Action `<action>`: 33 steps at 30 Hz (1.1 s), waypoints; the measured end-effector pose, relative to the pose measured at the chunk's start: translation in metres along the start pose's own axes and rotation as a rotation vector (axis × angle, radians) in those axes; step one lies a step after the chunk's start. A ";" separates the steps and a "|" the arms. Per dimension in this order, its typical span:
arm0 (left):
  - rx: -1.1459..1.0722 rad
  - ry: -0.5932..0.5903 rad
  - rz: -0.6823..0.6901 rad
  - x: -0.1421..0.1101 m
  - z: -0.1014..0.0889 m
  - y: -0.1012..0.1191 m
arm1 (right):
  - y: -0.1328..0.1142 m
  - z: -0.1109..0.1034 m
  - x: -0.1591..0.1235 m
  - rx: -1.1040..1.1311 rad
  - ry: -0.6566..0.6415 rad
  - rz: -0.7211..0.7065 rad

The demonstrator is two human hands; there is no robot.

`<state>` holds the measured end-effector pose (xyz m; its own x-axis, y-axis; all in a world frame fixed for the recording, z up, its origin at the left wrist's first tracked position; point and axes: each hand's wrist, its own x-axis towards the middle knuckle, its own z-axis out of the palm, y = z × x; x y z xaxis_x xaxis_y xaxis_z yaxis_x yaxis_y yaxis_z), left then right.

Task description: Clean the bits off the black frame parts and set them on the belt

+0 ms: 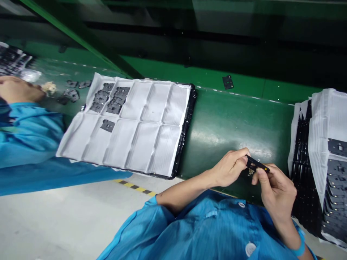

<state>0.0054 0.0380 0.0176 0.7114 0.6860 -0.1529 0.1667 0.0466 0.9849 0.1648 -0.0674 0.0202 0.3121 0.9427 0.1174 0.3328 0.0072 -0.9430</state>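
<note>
A small flat black plate with cut-outs (254, 164) is held between my two hands above the front edge of the green bench. My left hand (230, 167) pinches its left end between thumb and fingers. At the other end, my right hand (276, 182) grips it, thumb on top, near a small yellow spot. Some tiny brass-coloured bits (250, 172) show just below the plate; whether they lie on the bench or in my fingers I cannot tell.
Left of me lies a tray covered in white sheet (151, 144), bearing several black plates (107, 125). Stacked trays with more plates (337, 169) stand at the right. One plate (227, 82) lies at the back. A co-worker's hand (21, 90) is far left, near loose plates (71, 94).
</note>
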 end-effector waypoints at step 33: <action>0.098 -0.009 0.059 0.002 -0.004 -0.006 | 0.000 0.002 0.001 0.015 0.000 0.005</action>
<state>0.0028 0.0421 0.0115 0.7280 0.6788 -0.0962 0.1899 -0.0648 0.9797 0.1636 -0.0659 0.0195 0.3140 0.9427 0.1128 0.3178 0.0077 -0.9481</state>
